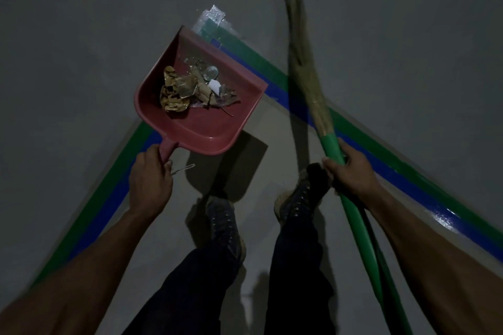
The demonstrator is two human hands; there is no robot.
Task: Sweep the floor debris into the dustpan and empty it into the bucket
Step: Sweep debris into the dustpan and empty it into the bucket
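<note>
A red dustpan point(209, 128) hangs above the floor, lifted by its short handle, which my left hand point(149, 174) grips. Inside it lies debris point(187, 90): dry crumpled leaves, clear plastic scraps and a small white piece. My right hand point(351, 168) grips the green handle of a straw broom point(307, 76), whose blurred bristles point away from me to the right of the pan. The bucket is out of view.
Green and blue tape lines point(275, 73) form a corner on the grey floor beneath the pan. A clear plastic patch point(215, 17) lies at that corner. My own legs and dark shoes point(223, 223) stand below the pan. The scene is dim.
</note>
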